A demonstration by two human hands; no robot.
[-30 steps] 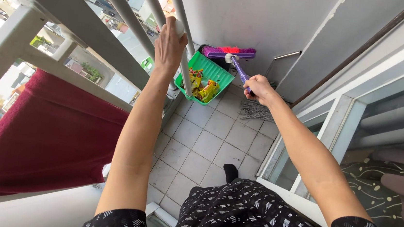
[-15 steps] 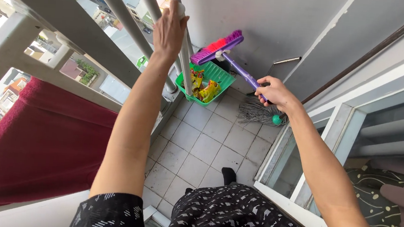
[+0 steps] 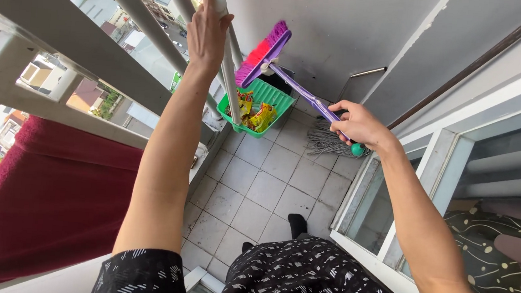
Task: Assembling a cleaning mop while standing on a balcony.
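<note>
My left hand [image 3: 206, 32] grips the top of a grey upright pole [image 3: 228, 81] that runs down to a green dustpan [image 3: 272, 98] on the balcony floor. The dustpan holds yellow and red wrappers. My right hand [image 3: 356, 125] holds a purple broom handle [image 3: 300, 92] near its teal end. The broom's pink and purple brush head [image 3: 263, 52] is raised in the air, tilted, beside the pole and above the dustpan.
A grey string mop head [image 3: 327, 140] lies on the tiled floor [image 3: 257, 184] by the wall. A white railing [image 3: 63, 29] with a dark red cloth [image 3: 42, 196] over it runs on the left. A window frame [image 3: 421, 179] stands to the right.
The broom has been lifted off the floor by the dustpan and swung up and left; its head now tilts high beside the pole. My left hand stays on the pole.
</note>
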